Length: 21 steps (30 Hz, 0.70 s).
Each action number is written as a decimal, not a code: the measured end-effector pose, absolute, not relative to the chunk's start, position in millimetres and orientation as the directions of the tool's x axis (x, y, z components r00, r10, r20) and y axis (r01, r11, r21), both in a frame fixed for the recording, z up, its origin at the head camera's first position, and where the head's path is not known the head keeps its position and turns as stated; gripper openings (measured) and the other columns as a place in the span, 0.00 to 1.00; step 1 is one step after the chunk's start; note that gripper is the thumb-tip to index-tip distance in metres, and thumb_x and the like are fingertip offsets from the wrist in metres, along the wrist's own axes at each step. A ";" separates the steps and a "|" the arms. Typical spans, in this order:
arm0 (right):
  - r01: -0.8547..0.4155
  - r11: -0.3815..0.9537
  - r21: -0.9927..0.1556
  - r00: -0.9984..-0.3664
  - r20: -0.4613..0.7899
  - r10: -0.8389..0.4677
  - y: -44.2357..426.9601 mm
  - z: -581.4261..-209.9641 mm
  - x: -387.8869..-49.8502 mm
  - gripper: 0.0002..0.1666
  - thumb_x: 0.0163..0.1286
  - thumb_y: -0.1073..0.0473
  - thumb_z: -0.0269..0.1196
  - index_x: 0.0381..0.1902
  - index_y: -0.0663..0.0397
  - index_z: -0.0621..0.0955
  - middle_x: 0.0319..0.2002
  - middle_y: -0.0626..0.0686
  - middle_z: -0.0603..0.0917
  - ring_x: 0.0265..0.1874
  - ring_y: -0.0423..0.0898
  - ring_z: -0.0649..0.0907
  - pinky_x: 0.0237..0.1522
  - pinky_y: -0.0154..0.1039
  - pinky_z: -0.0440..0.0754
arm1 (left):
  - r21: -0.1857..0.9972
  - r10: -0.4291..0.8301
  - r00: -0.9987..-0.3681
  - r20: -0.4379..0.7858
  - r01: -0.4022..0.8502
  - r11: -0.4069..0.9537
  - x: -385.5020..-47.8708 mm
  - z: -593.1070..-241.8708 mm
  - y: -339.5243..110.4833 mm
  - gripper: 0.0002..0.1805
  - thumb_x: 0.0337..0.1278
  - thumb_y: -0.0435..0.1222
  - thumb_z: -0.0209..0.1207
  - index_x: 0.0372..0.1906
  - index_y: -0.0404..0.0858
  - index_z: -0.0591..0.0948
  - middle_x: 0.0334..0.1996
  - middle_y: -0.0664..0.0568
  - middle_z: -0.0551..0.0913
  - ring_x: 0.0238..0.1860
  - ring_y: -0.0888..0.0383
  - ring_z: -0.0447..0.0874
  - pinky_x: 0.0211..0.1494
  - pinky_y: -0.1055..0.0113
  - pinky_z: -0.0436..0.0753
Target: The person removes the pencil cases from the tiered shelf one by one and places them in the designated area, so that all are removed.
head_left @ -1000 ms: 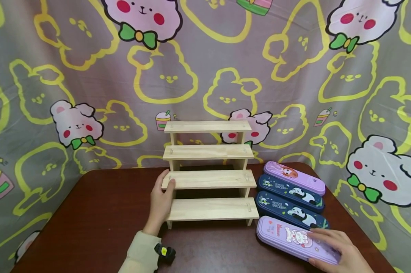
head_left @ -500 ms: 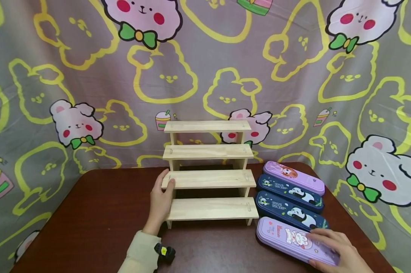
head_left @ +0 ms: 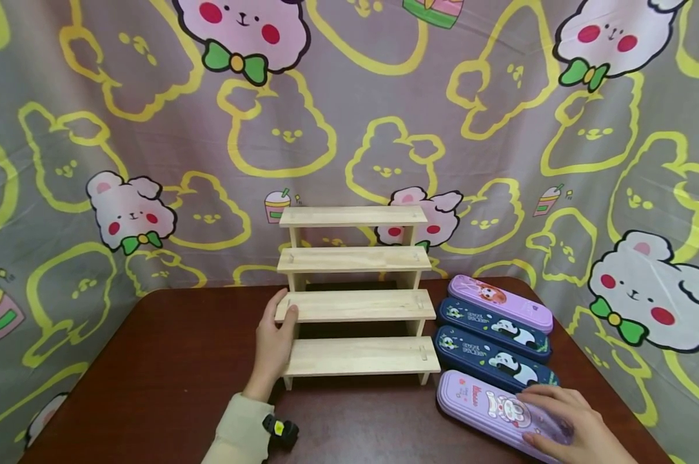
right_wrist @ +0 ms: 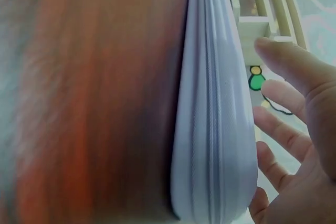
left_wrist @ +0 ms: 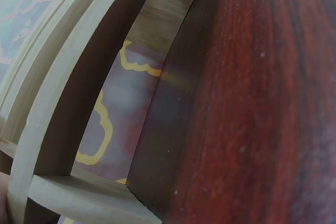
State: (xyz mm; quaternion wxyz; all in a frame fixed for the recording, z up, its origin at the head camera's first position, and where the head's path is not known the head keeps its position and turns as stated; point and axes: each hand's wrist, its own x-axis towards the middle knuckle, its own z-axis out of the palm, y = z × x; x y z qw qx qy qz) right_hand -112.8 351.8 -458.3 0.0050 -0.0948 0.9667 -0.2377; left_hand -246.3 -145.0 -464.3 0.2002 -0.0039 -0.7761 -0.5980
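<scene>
A pale wooden stepped display stand (head_left: 358,356) is in the middle of the table in the head view. My left hand (head_left: 273,341) grips the left end of its second shelf from the bottom, thumb over the front edge. At the front right lies a lilac pencil case (head_left: 483,405) with a cartoon bunny on its lid. My right hand (head_left: 581,422) rests over its right end, fingers extended and spread on the lid. In the right wrist view the pencil case (right_wrist: 212,114) shows its zipped side, the thumb standing apart from it.
Behind the lilac case lie two navy panda pencil cases (head_left: 494,356) and a purple one (head_left: 503,303), in a row right of the stand. A patterned curtain (head_left: 338,96) surrounds the dark red-brown table (head_left: 169,361).
My right hand has slid slightly left over the lilac pencil case. My left hand keeps its grip on the shelf.
</scene>
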 end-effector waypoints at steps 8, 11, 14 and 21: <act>-0.233 0.855 -0.463 -0.967 0.202 -0.154 332.1 -453.3 -118.9 0.23 0.56 0.38 0.73 0.50 0.28 0.84 0.50 0.38 0.78 0.48 0.38 0.68 0.44 0.43 0.78 | 0.926 -0.224 -0.922 0.317 0.250 0.283 -246.3 -463.4 -143.4 0.27 0.71 0.52 0.54 0.71 0.54 0.68 0.68 0.53 0.69 0.70 0.53 0.61 0.69 0.48 0.63; -0.275 0.825 -0.494 -0.953 0.254 -0.166 324.0 -452.1 -120.1 0.21 0.60 0.42 0.72 0.52 0.31 0.84 0.51 0.37 0.78 0.48 0.32 0.68 0.43 0.38 0.78 | 0.928 -0.222 -0.923 0.314 0.248 0.279 -245.0 -464.0 -142.5 0.27 0.71 0.51 0.54 0.71 0.54 0.68 0.69 0.53 0.69 0.70 0.53 0.61 0.69 0.48 0.63; -0.311 0.801 -0.512 -0.938 0.302 -0.171 313.0 -450.3 -123.4 0.20 0.63 0.46 0.71 0.54 0.35 0.84 0.52 0.37 0.78 0.50 0.31 0.68 0.44 0.37 0.79 | 0.927 -0.218 -0.924 0.315 0.251 0.277 -245.1 -464.5 -142.6 0.27 0.71 0.52 0.54 0.71 0.54 0.68 0.69 0.53 0.69 0.70 0.52 0.61 0.69 0.48 0.63; -0.426 0.698 -0.576 -0.887 0.417 -0.198 288.8 -447.8 -145.4 0.20 0.67 0.58 0.68 0.57 0.46 0.83 0.56 0.42 0.79 0.57 0.34 0.72 0.53 0.20 0.66 | 0.925 -0.237 -0.917 0.322 0.251 0.284 -243.9 -465.4 -145.4 0.27 0.71 0.50 0.54 0.72 0.53 0.68 0.69 0.54 0.68 0.71 0.54 0.60 0.71 0.49 0.61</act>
